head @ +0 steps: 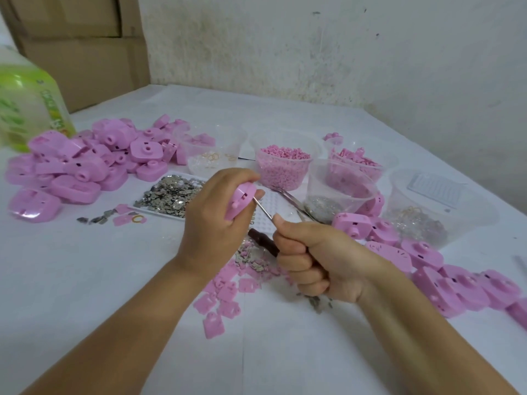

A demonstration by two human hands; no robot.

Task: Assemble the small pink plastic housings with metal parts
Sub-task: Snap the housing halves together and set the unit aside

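Pink housing [241, 202] sits gripped in my left hand [212, 220], lifted just right of the tray of metal parts [168, 195]. My right hand [316, 263] is fisted round a thin tool [263, 210] whose tip meets the housing. I should brace the housing and press gently, straight in.

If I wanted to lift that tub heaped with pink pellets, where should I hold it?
Probably by the pellet tub's clear side wall, reaching from its left where a gap shows: pink pellets heap above the rim, and a neighbouring tub crowds its right.
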